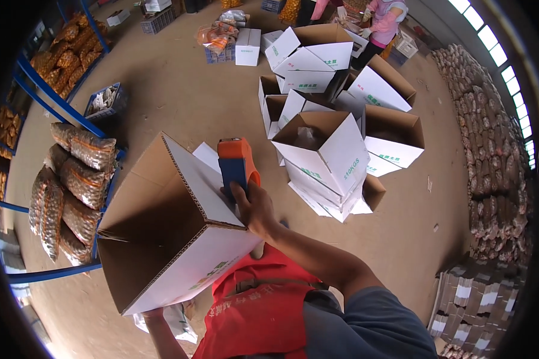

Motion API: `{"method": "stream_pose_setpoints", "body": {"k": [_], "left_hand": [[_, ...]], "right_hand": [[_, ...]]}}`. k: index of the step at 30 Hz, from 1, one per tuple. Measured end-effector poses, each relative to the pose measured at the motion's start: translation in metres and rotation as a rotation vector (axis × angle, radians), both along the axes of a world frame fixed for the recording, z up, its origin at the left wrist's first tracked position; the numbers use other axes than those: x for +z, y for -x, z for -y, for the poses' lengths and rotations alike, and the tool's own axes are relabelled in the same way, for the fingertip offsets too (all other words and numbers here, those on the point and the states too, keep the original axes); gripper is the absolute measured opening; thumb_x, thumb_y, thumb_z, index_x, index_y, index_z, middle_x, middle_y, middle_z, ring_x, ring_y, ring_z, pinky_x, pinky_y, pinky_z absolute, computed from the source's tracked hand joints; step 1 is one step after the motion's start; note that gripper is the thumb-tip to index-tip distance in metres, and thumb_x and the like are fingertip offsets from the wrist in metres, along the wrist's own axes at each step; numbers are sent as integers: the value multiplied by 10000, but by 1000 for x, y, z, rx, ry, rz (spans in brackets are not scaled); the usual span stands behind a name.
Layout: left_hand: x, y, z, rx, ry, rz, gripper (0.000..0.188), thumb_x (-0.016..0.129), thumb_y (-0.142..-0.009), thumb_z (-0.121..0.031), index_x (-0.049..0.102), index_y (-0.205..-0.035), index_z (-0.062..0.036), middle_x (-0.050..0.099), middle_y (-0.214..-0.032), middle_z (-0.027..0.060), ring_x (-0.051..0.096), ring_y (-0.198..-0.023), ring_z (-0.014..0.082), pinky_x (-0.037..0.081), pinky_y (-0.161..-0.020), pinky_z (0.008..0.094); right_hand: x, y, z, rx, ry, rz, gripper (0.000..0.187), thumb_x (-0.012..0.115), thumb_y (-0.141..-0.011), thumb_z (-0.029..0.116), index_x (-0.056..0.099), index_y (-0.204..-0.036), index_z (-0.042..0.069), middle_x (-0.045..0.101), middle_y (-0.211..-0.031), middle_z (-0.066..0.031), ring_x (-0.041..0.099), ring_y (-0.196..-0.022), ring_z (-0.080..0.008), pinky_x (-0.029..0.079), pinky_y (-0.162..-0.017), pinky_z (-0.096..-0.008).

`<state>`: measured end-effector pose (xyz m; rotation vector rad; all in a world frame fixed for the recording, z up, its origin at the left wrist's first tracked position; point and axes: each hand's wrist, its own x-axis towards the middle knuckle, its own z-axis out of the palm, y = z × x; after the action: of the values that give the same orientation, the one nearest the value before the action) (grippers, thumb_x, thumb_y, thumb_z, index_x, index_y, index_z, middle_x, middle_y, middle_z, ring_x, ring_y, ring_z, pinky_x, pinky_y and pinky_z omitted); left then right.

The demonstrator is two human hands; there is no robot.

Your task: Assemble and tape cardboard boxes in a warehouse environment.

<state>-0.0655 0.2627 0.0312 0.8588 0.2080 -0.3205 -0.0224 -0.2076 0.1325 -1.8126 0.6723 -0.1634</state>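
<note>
A large open carton (185,272), white outside and brown inside, is tilted in front of me with its opening up and to the left. My left hand (153,313) holds it by the near lower edge, the fingers mostly hidden beneath. Beside its right flap, my right hand (255,209) is closed around an orange and blue tape dispenser (236,161). I cannot tell whether the dispenser touches the carton. A red apron (254,320) covers my front.
Several open white cartons (326,155) are stacked on the floor ahead right. Filled mesh sacks (81,179) lie by blue rack bars (60,275) at left. Sacks (491,149) line the right wall above flattened cardboard bundles (476,305). A person in pink (386,27) works at the back.
</note>
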Motion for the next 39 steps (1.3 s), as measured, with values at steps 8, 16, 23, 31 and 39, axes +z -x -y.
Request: {"method": "stream_pose_setpoints", "body": {"k": [8,16,23,31,39], "left_hand": [[37,-41,110,-164,-142,53,614,616,-979,-449,558,-1436,-44,632,-1390,119,616,-1261,300,500,-1086,446],[43,-168,155,-373,-283,87,594,622,-977,-416,560,-1427,-34,640,-1372,122,627,-1242,289,508,-1072,431],[75,-226,1,-587,-481,64,576,626,-975,-387,562,-1419,-26,647,-1357,124,636,-1224,279,515,-1061,418],[86,-229,144,-872,-606,171,556,632,-973,-354,564,-1409,-16,655,-1339,127,647,-1205,267,522,-1047,403],[155,-106,322,-950,-769,231,537,637,-971,-320,566,-1400,-6,663,-1322,130,658,-1186,256,530,-1034,388]], "right_hand": [[26,61,128,-119,-230,233,416,593,-1040,345,637,-1234,-20,791,-1122,-136,748,-1042,-239,534,-944,-367],[29,157,246,-381,-343,466,375,552,-1084,262,627,-1252,-64,766,-1192,-151,726,-1062,-193,533,-972,-323],[17,220,277,-444,-267,399,307,566,-1067,210,677,-1186,-50,790,-1112,-145,748,-1012,-190,563,-902,-346],[-11,298,254,-571,-53,37,430,623,-1031,365,686,-1067,-60,748,-870,-222,761,-817,-335,556,-725,-417],[-16,334,198,-832,-155,168,434,604,-1065,356,704,-1152,-58,786,-1057,-142,741,-945,-192,566,-850,-347]]}}
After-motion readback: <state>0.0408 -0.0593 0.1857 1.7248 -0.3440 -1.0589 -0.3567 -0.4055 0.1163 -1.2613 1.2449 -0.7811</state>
